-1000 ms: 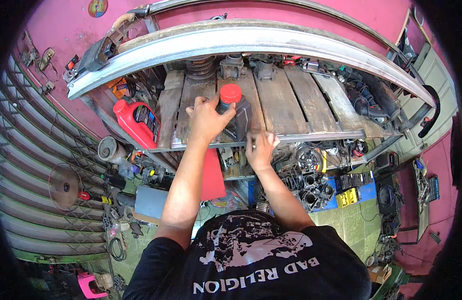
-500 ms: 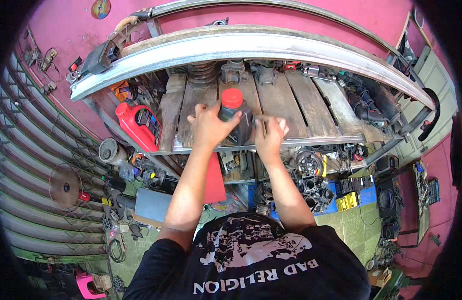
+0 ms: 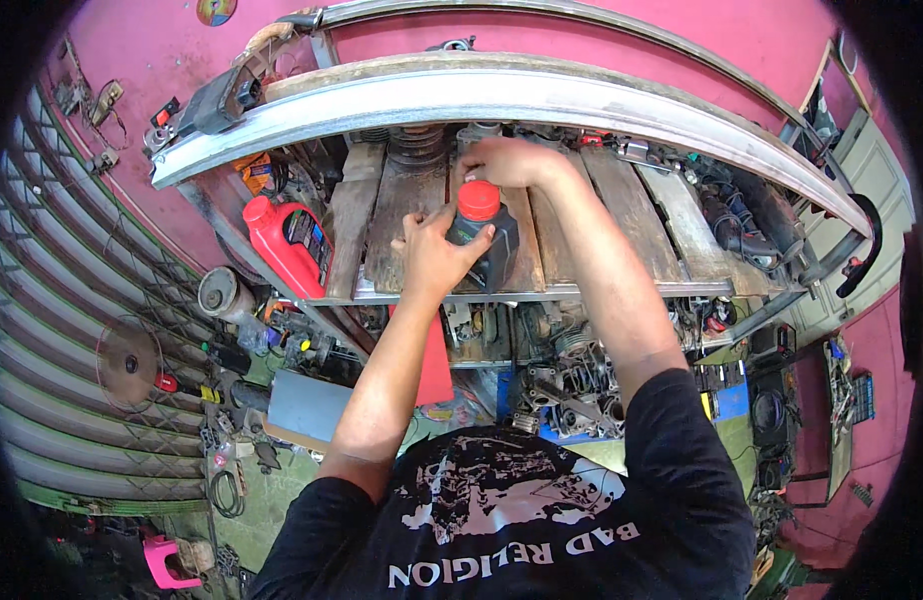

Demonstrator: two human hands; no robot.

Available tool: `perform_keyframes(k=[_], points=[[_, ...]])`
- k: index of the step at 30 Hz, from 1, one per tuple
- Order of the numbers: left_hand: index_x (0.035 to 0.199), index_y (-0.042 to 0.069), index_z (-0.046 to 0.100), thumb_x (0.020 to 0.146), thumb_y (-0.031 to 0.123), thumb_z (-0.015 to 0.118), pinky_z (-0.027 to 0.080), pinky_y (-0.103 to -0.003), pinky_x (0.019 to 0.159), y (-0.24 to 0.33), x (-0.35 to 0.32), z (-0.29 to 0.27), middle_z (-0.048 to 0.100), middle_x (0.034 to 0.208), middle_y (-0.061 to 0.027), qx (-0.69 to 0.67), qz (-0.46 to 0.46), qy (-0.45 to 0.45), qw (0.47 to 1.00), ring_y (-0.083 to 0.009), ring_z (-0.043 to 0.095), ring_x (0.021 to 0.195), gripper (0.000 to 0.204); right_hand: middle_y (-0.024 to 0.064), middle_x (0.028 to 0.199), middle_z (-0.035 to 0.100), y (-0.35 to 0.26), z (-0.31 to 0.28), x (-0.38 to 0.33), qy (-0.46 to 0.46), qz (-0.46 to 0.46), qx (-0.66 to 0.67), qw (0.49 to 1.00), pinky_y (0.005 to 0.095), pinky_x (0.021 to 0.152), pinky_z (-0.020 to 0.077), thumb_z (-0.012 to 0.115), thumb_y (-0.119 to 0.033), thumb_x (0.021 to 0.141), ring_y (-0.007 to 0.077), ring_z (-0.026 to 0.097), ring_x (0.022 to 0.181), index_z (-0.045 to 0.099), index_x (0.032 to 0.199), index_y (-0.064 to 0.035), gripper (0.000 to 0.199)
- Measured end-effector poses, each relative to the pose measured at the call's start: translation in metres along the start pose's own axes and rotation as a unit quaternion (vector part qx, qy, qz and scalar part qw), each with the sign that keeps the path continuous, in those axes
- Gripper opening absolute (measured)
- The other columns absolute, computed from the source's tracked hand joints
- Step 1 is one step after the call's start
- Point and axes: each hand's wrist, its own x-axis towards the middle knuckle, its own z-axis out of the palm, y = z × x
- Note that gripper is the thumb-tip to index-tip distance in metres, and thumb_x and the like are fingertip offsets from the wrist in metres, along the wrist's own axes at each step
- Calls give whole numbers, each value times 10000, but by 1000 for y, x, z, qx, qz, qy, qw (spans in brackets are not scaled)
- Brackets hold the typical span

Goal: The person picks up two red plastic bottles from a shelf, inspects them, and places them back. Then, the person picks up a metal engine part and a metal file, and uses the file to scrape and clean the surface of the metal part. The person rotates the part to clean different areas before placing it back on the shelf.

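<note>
Your left hand (image 3: 434, 262) grips the dark oil bottle (image 3: 487, 252) standing on the plank shelf (image 3: 622, 215), right hand (image 3: 504, 160) resting open just beyond its red cap (image 3: 479, 199) (likely heavy, slick plastic), so hold the body.

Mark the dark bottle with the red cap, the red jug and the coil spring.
dark bottle (image 3: 492, 250), head view, on its body below the cap
red jug (image 3: 278, 240), head view, on its side
coil spring (image 3: 418, 146), head view, on its coils

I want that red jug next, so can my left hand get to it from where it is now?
Probably yes. The red jug stands at the bench's left end, nothing between, but the left hand is gripping the dark red-capped bottle.
</note>
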Motion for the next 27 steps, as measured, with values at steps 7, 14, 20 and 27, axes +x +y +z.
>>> perform_keyframes(k=[7, 14, 20, 27], points=[[1195, 105, 736, 764, 580, 811, 349, -661, 1027, 4, 4, -8, 731, 1193, -98, 20, -51, -56, 997, -404, 513, 1292, 645, 30, 965, 778, -90, -2, -15, -55, 7, -188, 981, 598, 1030, 401, 723, -238, 813, 295, 680, 1114, 807, 997, -216, 204], [1208, 143, 746, 734, 507, 839, 366, -679, 971, -6, -3, 8, 756, 1194, -54, -20, -5, 6, 1000, -386, 553, 1170, 605, -125, 1111, 741, -54, 81, -83, 419, -87, -260, 866, 535, 1035, 317, 722, -216, 797, 207, 604, 1076, 800, 979, -290, 212], [1281, 162, 728, 752, 519, 824, 365, -646, 992, 2, 0, 0, 746, 1220, -42, -10, -6, -1, 1000, -375, 553, 1176, 645, -72, 1045, 746, -40, 113, -83, 581, -9, -195, 790, 461, 936, 344, 723, -160, 813, 195, 593, 1010, 791, 970, -240, 189], [1312, 177, 713, 755, 556, 818, 358, -648, 1002, 1, 0, 3, 738, 1233, -79, -9, -21, -17, 1000, -376, 546, 1205, 682, 5, 996, 719, -47, 74, -60, 485, 57, -88, 868, 424, 893, 387, 704, -148, 876, 245, 604, 1020, 781, 946, -174, 108]])
